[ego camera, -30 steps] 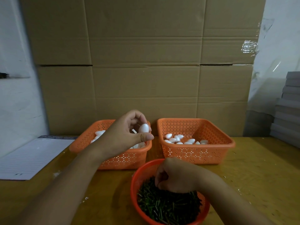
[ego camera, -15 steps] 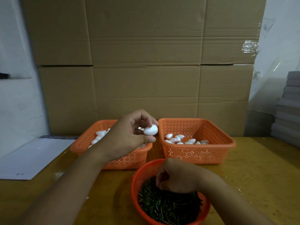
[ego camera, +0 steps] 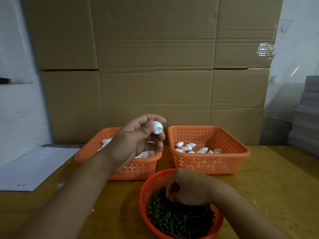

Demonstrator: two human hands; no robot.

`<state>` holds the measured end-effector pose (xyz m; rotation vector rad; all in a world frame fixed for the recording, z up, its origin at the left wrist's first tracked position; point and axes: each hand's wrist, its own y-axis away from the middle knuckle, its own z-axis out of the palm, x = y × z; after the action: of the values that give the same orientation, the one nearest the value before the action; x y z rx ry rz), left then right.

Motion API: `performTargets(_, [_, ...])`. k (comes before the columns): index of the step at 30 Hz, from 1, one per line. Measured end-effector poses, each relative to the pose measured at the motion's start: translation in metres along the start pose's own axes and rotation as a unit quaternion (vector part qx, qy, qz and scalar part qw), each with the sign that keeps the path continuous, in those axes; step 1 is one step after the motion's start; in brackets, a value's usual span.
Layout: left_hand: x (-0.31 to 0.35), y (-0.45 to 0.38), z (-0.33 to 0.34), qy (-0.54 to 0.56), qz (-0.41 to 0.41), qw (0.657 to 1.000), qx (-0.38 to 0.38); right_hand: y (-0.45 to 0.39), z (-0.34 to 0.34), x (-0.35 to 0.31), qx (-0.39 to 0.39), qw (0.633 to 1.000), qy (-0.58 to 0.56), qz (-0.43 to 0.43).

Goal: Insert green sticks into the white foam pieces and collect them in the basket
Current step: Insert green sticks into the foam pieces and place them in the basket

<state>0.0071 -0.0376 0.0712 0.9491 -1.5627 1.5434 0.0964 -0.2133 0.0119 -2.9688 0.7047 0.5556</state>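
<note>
left hand (ego camera: 138, 140) pinches foam piece (ego camera: 157, 127) | right hand (ego camera: 187, 187) curled in green sticks (ego camera: 179, 219)

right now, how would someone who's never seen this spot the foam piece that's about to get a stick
Start at the two square orange baskets by the cardboard wall. Above the left one, the left hand is raised. The foam piece is the white egg shape pinched at its fingertips, the only one held in the air rather than lying in a basket.

A yellowish wooden table (ego camera: 269, 171) backs onto stacked brown cardboard boxes (ego camera: 155, 69); white walls (ego camera: 15, 100) flank them, grey flat slabs (ego camera: 309, 107) piled rightward. Dim light.
</note>
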Motion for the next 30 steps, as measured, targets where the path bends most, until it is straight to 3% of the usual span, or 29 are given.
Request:
performTargets(11, [0.0068,0.001,0.0026,0.112,-0.044,0.993,0.004,-0.0011,0.0009,0.0005,-0.003,1.0,-0.008,0.002])
performTargets(19, [0.0052,0.0013,0.0028,0.039,-0.039,0.998,-0.007,-0.0017,0.0014,0.0004,0.001,1.0,-0.006,0.005])
performTargets(30, [0.006,0.0027,0.0077,-0.049,0.032,0.998,0.027,-0.0007,0.0013,0.0005,0.004,1.0,-0.005,0.005])
